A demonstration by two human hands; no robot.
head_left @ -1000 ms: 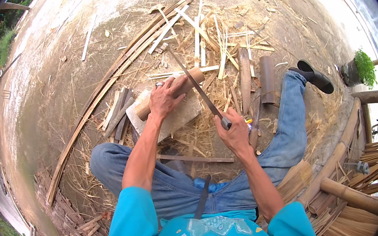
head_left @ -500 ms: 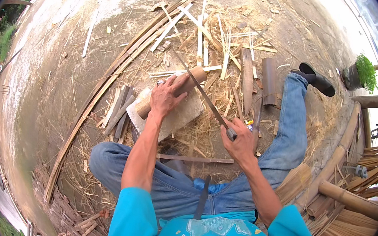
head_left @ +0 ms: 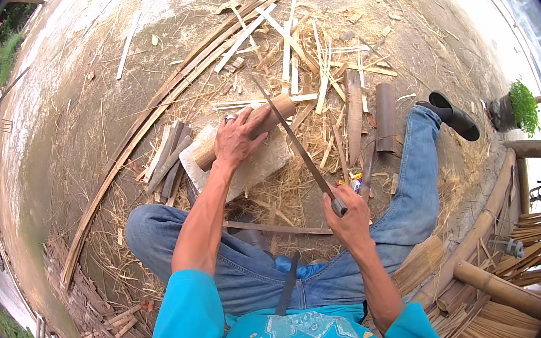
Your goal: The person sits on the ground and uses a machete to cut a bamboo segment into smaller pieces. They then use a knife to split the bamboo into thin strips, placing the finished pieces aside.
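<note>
A bamboo piece (head_left: pixel 275 113) lies slantwise on a pale stone block (head_left: pixel 254 174). My left hand (head_left: pixel 237 138) is wrapped over its middle, pressing it down. Across the bamboo's right end runs the long, narrow, tapering blade of a handsaw (head_left: pixel 302 150); its teeth are too fine to make out. My right hand (head_left: pixel 349 217) grips the saw's handle, near my right thigh. The blade's tip points away from me, beyond the bamboo.
Split strips (head_left: pixel 287 53) and shavings litter the ground ahead. Dark bamboo pieces (head_left: pixel 168 159) lie left of the block, a brown half-tube (head_left: pixel 385 118) on the right. Long curved strips (head_left: pixel 123 160) stretch along the left. My outstretched right leg (head_left: pixel 417 165) borders the work spot.
My right hand has drawn the saw slightly back toward me and to the right. My left hand and the bamboo stay in place.
</note>
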